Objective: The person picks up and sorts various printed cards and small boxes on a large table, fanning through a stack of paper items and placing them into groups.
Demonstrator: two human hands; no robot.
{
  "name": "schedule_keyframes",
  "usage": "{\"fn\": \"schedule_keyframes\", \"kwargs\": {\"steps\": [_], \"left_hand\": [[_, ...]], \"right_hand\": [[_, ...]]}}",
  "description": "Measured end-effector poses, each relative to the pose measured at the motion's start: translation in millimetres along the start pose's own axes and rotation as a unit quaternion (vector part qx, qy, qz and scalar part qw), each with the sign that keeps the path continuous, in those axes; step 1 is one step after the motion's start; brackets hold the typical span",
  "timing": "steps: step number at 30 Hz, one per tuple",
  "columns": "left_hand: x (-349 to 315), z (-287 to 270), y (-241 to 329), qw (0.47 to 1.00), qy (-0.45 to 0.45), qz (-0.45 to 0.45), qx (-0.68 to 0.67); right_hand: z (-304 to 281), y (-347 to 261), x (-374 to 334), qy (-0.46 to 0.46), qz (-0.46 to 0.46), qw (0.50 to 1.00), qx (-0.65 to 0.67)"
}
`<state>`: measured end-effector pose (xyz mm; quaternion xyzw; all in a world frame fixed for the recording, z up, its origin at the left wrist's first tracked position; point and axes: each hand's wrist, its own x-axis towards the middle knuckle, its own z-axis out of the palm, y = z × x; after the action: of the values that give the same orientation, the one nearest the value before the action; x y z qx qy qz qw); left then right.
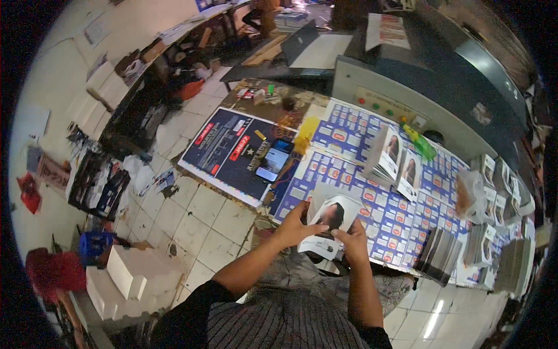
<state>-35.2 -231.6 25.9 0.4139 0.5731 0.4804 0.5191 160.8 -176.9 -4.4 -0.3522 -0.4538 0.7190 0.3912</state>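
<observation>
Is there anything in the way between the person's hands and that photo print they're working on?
Nothing visible. Both hands already grip the photo print: the left hand holds its left edge and the right hand its lower right edge, just above the near edge of the table covered in blue printed sheets.

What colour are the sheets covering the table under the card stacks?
Blue sheets with rows of small white-and-red panels, clearest in the head view, just beyond both hands.

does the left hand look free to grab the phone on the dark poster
Probably not yet: the left hand grips the photo cards together with the right hand. The phone lies uncovered just beyond, with nothing between, so the path itself looks open.
</observation>
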Motion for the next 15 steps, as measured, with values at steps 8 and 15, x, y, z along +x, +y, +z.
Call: {"fn": "schedule_keyframes", "kwargs": {"steps": [8,15], "left_hand": [[-37.0,-108.6,17.5,0.987,0.153,0.037,-0.034],[31.1,-304.0,5.8,0.978,0.176,-0.089,-0.068]], "right_hand": [[0.5,7.7,-7.4,-0.196,0.045,0.968,0.152],[-38.7,73.8,14.2,0.000,0.010,0.987,-0.158]]}}
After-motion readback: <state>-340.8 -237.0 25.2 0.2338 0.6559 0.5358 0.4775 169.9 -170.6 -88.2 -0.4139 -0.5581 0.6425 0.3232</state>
